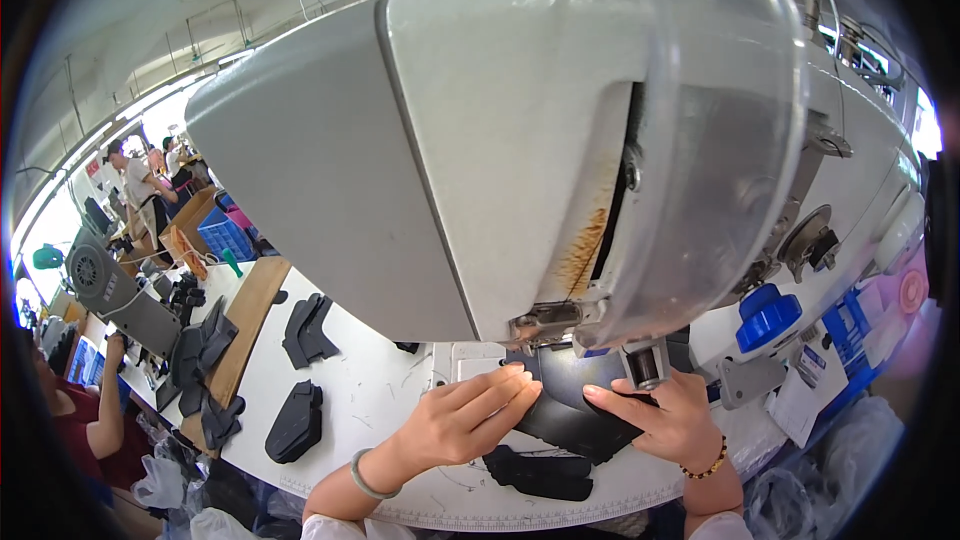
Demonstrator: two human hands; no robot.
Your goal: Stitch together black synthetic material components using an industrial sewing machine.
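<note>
piece: we've got the black cut piece [570, 410] flat on the bench's near edge, right under the sewing machine head [520, 140]
left hand [465, 420]: fingers straight, pressing its left side
right hand [670, 420]: fingers flat on its right side
feel: looks soft and floppy, probably light, so we'd hold it by the edges
spares: more black pieces [540, 472] beside the near edge

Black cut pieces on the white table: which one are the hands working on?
The black piece under the sewing machine head: left hand and right hand both press on it. The other pieces lie untouched to the left and near the table edge.
</note>
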